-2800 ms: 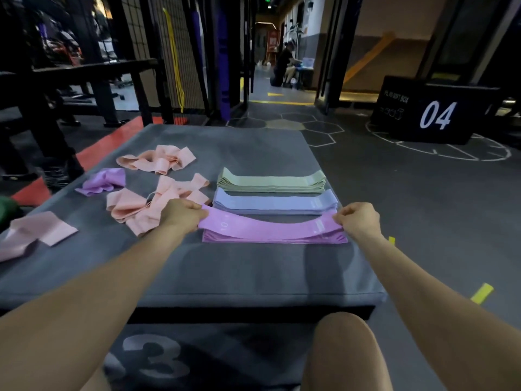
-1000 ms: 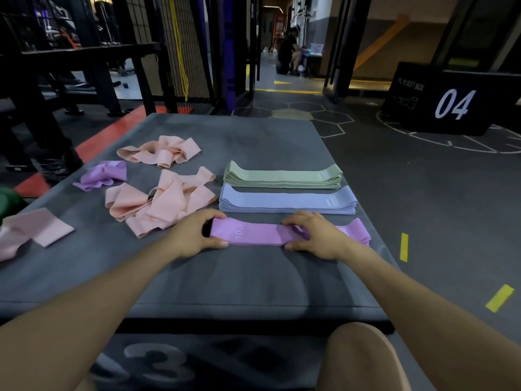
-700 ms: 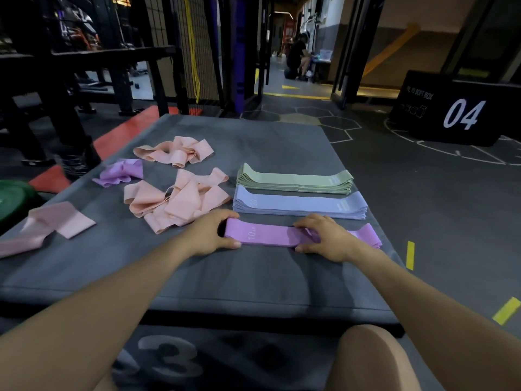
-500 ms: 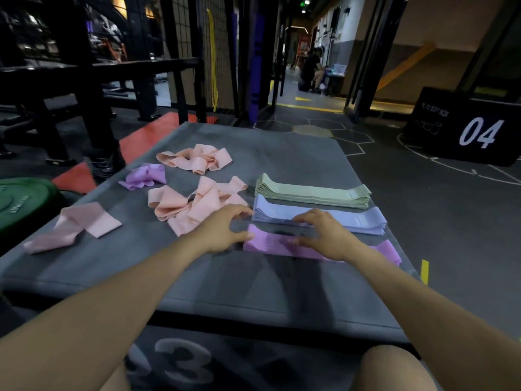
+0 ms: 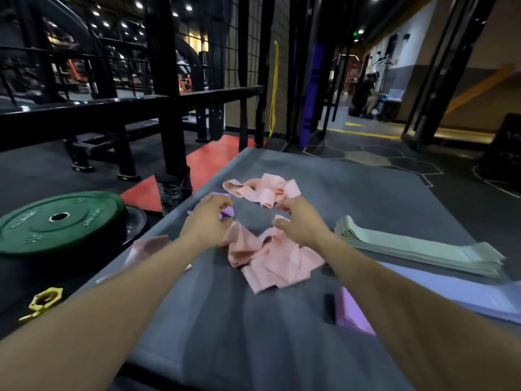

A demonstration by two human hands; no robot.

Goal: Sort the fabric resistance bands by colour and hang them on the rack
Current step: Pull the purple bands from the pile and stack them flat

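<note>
Grey padded box top (image 5: 366,198) in a gym: my left hand (image 5: 207,221) reaches onto the crumpled purple band (image 5: 227,212), grip unclear; my right hand (image 5: 303,224) hovers, fingers loosely curled, above loose pink bands (image 5: 270,258). Green stack (image 5: 417,249) lies right.

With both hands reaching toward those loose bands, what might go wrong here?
The left hand is at the small purple band, which lies by the edge of the grey mat; a clumsy grab might knock it off. The right forearm passes over the folded purple stack and could ruffle it. The pink bands are tangled, so lifting one may drag others along.
</note>
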